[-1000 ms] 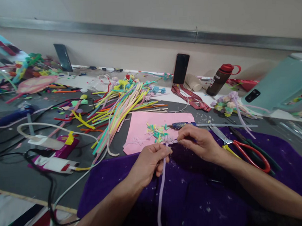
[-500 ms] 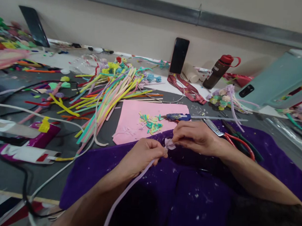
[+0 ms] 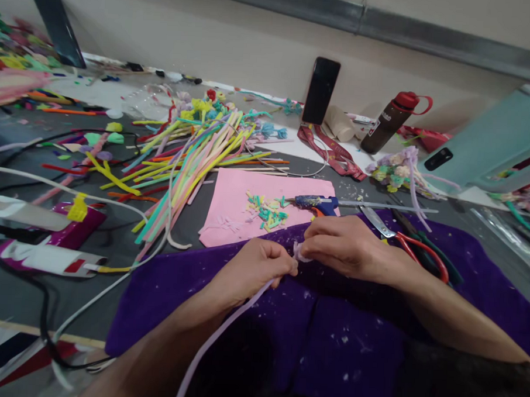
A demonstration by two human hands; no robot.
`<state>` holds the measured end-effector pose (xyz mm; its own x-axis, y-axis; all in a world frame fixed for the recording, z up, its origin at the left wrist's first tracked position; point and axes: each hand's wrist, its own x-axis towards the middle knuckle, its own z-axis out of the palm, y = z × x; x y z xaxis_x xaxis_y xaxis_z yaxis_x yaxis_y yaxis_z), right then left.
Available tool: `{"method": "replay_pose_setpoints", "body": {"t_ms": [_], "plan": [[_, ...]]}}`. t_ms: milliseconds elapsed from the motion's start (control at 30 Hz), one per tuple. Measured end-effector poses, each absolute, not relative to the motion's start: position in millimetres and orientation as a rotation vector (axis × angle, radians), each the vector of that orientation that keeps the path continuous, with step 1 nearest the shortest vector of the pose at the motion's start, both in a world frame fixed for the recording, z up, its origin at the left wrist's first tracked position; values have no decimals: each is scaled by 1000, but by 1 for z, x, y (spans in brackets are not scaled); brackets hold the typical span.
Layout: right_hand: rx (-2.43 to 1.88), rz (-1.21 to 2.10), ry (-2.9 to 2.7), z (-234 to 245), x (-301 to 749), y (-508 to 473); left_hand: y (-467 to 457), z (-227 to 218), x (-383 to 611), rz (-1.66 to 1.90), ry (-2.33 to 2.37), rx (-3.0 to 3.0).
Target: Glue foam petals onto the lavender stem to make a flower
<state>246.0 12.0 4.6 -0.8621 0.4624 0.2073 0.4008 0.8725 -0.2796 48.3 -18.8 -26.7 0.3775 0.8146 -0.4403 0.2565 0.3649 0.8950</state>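
Over a purple cloth (image 3: 355, 337), my left hand (image 3: 255, 267) is closed around a long lilac strip (image 3: 215, 340) that trails down toward me. My right hand (image 3: 344, 246) pinches the curled lilac end (image 3: 298, 252) of that strip, right next to the left fingertips. A pink sheet (image 3: 238, 200) with small coloured cuttings (image 3: 267, 210) lies just beyond my hands. A blue glue gun (image 3: 315, 202) rests at the sheet's right edge.
A heap of coloured strips (image 3: 197, 151) spreads left of the sheet. Red-handled scissors (image 3: 404, 239) lie right of my hand. A phone (image 3: 320, 90), a brown bottle (image 3: 389, 122) and a small flower bunch (image 3: 393, 169) stand at the back. Cables (image 3: 45, 306) cross the left.
The view dropped and swung; the strip now trails to the lower left instead of hanging straight. Both hands stayed on the strip and moved slightly toward me onto the cloth.
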Motion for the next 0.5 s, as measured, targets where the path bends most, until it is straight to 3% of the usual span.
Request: {"method": "replay_pose_setpoints", "body": {"t_ms": [500], "plan": [[-663, 219, -2836, -1, 248, 13, -19, -27, 48, 494, 1154, 1188]]}}
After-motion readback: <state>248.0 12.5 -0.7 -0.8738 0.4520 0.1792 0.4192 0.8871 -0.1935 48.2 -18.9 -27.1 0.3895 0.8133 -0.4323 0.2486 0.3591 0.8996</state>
